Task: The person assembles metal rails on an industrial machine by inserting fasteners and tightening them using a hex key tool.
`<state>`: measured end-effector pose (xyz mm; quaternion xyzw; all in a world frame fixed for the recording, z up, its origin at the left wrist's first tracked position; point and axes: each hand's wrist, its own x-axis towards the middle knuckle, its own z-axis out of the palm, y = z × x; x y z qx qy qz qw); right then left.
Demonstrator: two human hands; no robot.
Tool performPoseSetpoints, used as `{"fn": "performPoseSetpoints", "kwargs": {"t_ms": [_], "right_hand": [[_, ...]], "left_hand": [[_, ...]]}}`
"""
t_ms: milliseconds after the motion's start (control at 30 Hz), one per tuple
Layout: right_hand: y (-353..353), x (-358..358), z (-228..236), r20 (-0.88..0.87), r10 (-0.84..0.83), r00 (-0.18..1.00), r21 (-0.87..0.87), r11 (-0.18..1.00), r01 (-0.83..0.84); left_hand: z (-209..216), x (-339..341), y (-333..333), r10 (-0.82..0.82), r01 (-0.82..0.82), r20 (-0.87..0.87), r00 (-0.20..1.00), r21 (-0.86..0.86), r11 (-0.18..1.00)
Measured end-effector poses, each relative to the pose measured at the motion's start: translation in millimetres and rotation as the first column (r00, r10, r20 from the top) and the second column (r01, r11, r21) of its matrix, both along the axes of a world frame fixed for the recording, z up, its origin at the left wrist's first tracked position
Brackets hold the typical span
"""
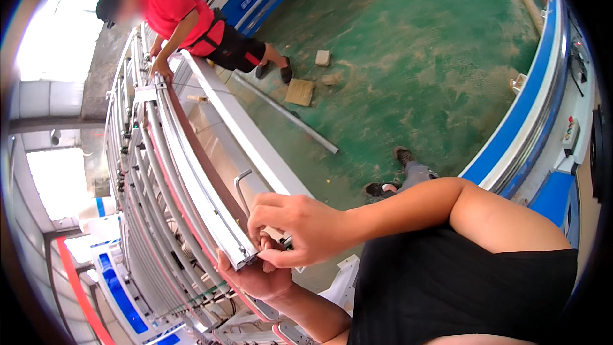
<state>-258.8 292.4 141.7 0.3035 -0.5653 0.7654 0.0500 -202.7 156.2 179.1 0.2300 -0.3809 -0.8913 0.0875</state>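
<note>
- Head view: the rail, long and pale metal, has its near end at the person's two hands.
- Its long axis runs from there up and to the left, toward the co-worker, whose hand is at the far part of the frame.
- Left hand is the nearer one: it is clamped on the rail's near end from below, thumb at the left side, fingers curling up at the right.
- Right hand is just right of that end, beside the left fingertips, its fingers bent in; a small dark part shows by the thumb, but I cannot tell whether it is gripped.
- An L-shaped rod stands just beyond the right fingers, its lower end hidden.
</note>
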Motion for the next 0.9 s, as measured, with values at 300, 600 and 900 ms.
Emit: {"fn": "performPoseSetpoints", "kwargs": {"t_ms": [300, 600, 900], "right_hand": [[13, -12, -13, 0.21, 0.144, 0.967, -0.022, 0.99, -0.143], [10, -28, -21, 0.242, 0.207, 0.948, -0.04, 0.978, -0.203], [-21, -42, 1, 0.198, 0.348, 0.916, -0.016, 0.936, -0.352]], "left_hand": [[26, 20, -52, -0.248, 0.25, -0.195, 0.949, -0.014, 0.968], [27, 31, -74, -0.171, 0.174, -0.195, 0.966, -0.003, 0.985], [17, 33, -78, -0.15, 0.143, -0.157, 0.976, -0.054, 0.988]]}}
